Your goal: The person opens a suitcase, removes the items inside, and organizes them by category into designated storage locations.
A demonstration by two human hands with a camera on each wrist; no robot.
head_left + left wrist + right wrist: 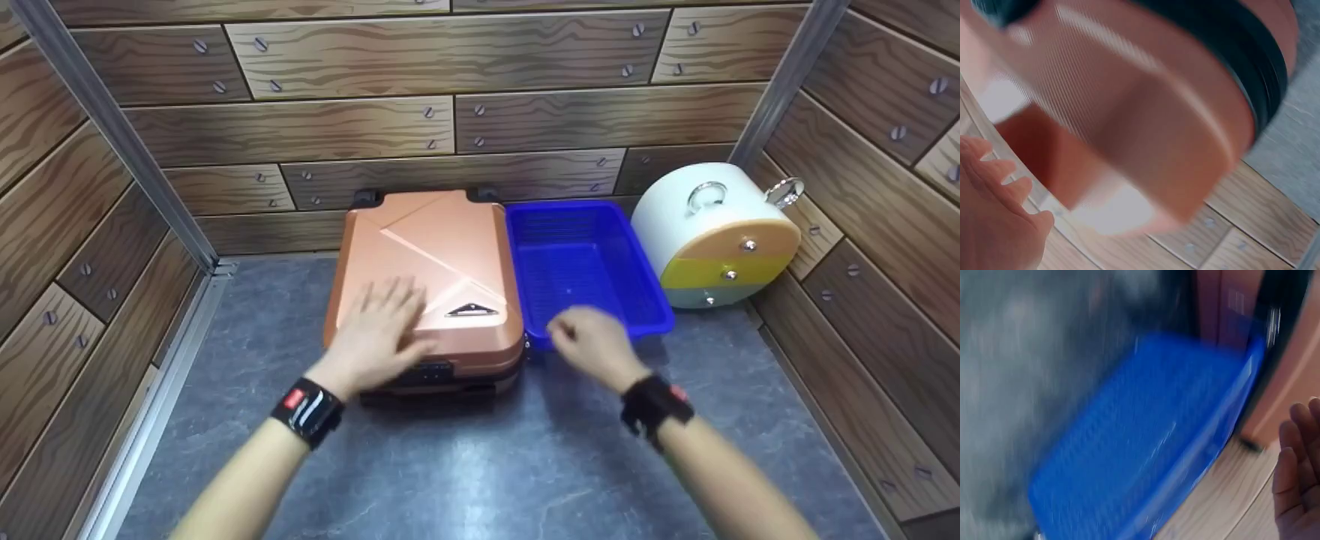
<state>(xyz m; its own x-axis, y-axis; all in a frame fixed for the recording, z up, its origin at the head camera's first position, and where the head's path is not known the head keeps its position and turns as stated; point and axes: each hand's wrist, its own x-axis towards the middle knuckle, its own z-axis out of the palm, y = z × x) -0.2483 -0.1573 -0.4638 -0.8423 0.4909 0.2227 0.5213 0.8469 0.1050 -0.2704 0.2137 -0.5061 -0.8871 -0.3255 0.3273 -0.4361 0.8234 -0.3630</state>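
A rose-gold hard-shell suitcase lies flat on the floor, a dark lock panel on its near side. My left hand is over its near left part with fingers spread, the thumb toward the lock; nothing is in its grasp. In the left wrist view the fingers show beside the blurred shell. My right hand, blurred, is at the near end of a blue plastic basket, fingers loosely bent and holding nothing. In the right wrist view its fingers appear apart from the basket.
Right of the basket stands a rounded white drawer box with orange, yellow and green drawer fronts and ring handles. Wood-pattern walls enclose the grey floor at the back and both sides. The suitcase and basket sit side by side.
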